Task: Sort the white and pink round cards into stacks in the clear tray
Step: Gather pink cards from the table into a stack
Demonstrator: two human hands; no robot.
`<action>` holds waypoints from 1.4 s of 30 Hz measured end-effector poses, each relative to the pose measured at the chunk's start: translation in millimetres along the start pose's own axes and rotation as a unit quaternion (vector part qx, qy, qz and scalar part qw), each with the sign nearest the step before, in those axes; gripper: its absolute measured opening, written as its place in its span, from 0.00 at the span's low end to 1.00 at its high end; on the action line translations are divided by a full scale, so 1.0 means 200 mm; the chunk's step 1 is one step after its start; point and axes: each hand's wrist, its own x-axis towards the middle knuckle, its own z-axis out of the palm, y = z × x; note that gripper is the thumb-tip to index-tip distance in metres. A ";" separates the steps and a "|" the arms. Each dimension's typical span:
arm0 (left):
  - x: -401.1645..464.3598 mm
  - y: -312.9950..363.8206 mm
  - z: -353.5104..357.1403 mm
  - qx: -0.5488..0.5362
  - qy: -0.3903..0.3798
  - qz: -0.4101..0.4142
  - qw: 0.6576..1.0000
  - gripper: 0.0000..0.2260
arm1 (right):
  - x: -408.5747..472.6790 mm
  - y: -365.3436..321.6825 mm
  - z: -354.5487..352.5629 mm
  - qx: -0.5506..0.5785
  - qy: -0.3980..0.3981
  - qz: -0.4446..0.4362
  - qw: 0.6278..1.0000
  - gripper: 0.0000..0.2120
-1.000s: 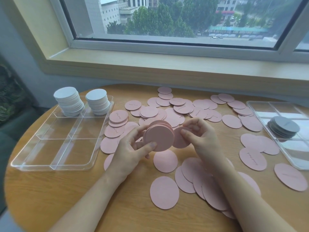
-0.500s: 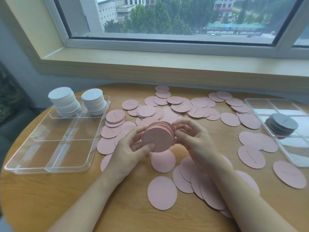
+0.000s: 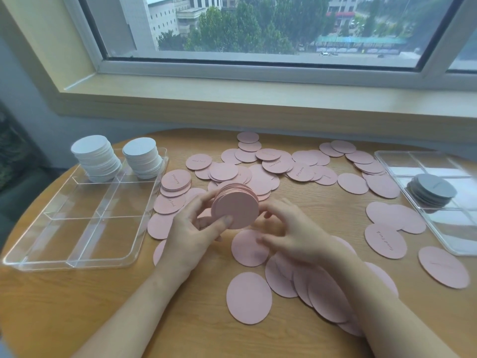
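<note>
The left hand (image 3: 192, 235) grips a thick stack of pink cards (image 3: 235, 207) on edge above the middle of the worktop (image 3: 77, 306), thumb pressed to the near face and fingers curled round the far side. The right hand (image 3: 291, 236) is just beside the stack, lower and to its right, with its fingers loosely bent and blurred; it appears to hold nothing, its fingertips hovering over a single pink card (image 3: 249, 248) lying flat below the stack. The step in hand looks like gathering: loose pink cards (image 3: 273, 164) lie scattered and overlapping over most of the worktop, so much of the pink sorting is not yet done. The clear tray (image 3: 77, 259) sits to the left, with two white stacks (image 3: 96, 158) in its two far compartments and the nearer compartments bare. A second clear tray (image 3: 454, 244) on the right edge holds a low grey stack (image 3: 433, 191). The next move probably calls for the right hand to lift the flat card by its rim, since it lies flush with the wood, and slide it onto the held stack while the left hand loosens just enough to take it without letting the stack fan out. After that the stack belongs in a free compartment of the left tray.
</note>
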 end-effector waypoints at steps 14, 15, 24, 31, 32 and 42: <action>0.00 0.01 0.00 -0.019 0.034 0.005 0.999 0.26 | 0.00 -0.01 0.00 0.081 -0.013 0.078 0.994 0.15; 0.00 0.01 0.00 -0.019 0.032 0.006 0.999 0.26 | 0.00 0.00 -0.01 0.127 0.003 0.074 0.989 0.13; 0.00 0.02 0.00 -0.018 -0.015 0.010 1.000 0.26 | 0.01 0.01 -0.03 0.354 0.199 0.076 0.911 0.06; 0.00 0.00 0.00 -0.024 -0.025 -0.002 0.999 0.25 | 0.01 -0.01 -0.01 0.358 0.194 0.042 0.912 0.09; 0.00 0.00 0.00 -0.026 -0.028 -0.007 0.999 0.25 | 0.01 -0.01 -0.01 0.365 0.191 0.038 0.910 0.10; 0.00 -0.01 0.01 -0.034 -0.048 -0.014 0.998 0.24 | 0.01 -0.05 0.02 0.471 0.144 -0.011 0.870 0.10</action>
